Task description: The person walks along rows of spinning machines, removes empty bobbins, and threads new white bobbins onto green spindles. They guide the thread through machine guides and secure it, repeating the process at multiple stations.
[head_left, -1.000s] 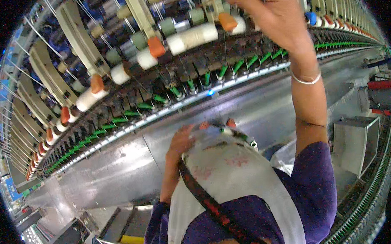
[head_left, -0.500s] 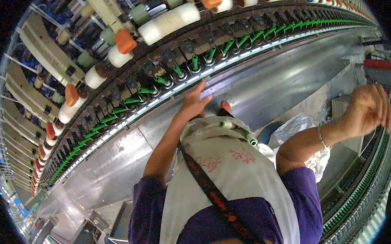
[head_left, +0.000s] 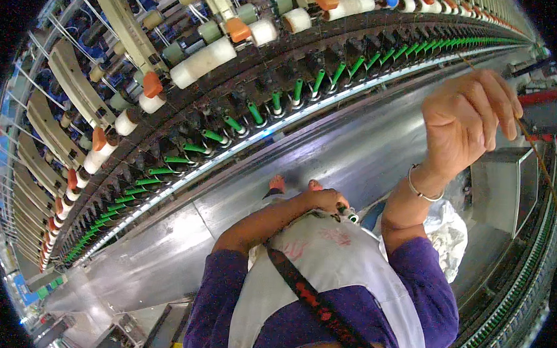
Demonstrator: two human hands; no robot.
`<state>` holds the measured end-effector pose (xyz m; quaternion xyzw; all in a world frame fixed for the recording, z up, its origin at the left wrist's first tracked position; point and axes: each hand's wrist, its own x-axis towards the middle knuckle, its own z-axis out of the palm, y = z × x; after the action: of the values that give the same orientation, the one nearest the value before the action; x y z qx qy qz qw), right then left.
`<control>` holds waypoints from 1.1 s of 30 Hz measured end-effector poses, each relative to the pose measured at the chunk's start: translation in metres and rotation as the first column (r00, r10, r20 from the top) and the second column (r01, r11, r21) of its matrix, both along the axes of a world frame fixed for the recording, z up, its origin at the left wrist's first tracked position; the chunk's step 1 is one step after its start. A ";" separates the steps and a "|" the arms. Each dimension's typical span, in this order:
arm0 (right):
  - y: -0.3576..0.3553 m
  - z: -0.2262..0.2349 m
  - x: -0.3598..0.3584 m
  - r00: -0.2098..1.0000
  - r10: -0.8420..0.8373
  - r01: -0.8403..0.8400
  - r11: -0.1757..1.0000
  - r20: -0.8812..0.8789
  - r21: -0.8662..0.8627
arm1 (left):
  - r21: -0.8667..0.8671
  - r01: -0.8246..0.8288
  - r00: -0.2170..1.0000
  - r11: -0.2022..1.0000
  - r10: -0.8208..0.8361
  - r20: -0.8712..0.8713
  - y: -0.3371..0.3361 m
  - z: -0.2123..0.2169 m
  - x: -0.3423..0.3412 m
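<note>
My right hand (head_left: 470,118) is raised at the right, its fingers closed on a thin brown stick (head_left: 539,162) that slants down toward the rack. A bangle circles that wrist. My left hand (head_left: 327,202) rests at the top of the white apron (head_left: 343,259), with its fingers curled beside the end of a pale tube (head_left: 352,217) with a dark opening. The fingertips are partly hidden, so what they grip cannot be made out. Ahead runs a spinning frame with a long row of green bobbin tubes (head_left: 276,103) on spindles.
White rollers (head_left: 203,63) and orange clips (head_left: 239,30) line the machine above the spindles. A metal floor (head_left: 227,190) lies between it and a second spindle row (head_left: 525,269) at right. A white bag (head_left: 442,236) and a grey metal box (head_left: 504,189) are beside me.
My left hand has drawn back from beside the spindle row to the apron, its fingers curling. My right hand has moved up and left, and the stick now shows clearly. The view has shifted.
</note>
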<state>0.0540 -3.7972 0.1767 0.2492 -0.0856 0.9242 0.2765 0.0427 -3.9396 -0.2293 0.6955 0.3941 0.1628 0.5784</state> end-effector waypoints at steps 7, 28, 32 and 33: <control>0.010 0.014 0.027 0.992 0.122 -0.121 0.991 -0.020 0.055 | 0.306 -0.230 0.878 0.924 0.333 -0.345 -0.018 0.016 0.001; 0.039 -0.205 0.071 0.459 -0.695 -0.429 0.372 0.554 0.823 | -0.513 -0.707 0.272 0.487 0.857 0.438 -0.020 0.100 0.003; 0.002 -0.262 0.094 0.409 -0.580 -0.571 0.440 0.705 0.693 | -0.556 -0.779 0.092 0.289 0.930 0.355 -0.045 0.116 -0.029; -0.006 -0.266 0.097 0.483 -0.569 -0.547 0.398 0.666 0.736 | -0.533 -0.791 0.091 0.300 0.919 0.383 -0.045 0.117 -0.026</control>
<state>0.1509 -3.8030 -0.0898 -0.1537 -0.7065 0.6908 0.0108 0.0167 -3.9842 -0.1122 0.1693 0.5150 0.6538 0.5278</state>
